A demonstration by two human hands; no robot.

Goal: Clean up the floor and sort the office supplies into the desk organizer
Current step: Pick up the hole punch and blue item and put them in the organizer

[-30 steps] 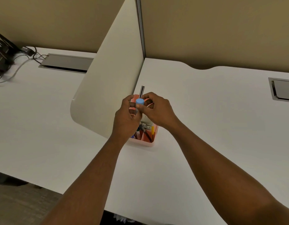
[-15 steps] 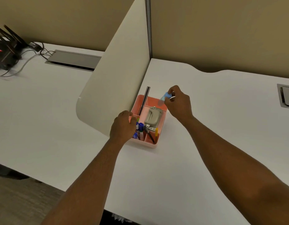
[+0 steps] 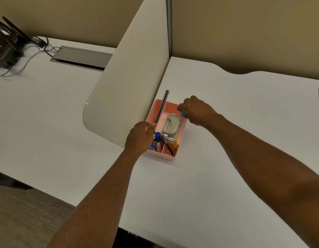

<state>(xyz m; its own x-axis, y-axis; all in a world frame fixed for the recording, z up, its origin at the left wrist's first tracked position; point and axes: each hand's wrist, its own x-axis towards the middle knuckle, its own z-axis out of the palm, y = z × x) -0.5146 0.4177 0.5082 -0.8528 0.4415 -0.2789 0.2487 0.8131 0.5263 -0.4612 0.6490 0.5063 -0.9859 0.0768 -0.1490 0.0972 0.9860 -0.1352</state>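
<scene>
Right hand [image 3: 196, 110] (curled) pinching one blue cap [image 3: 182, 112]

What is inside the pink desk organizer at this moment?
Inside the pink organizer: a grey hole punch, a tall dark ruler, blue-capped markers and pens with a yellow one. The left hand covers the left corner; the right hand holds a small blue item.
</scene>
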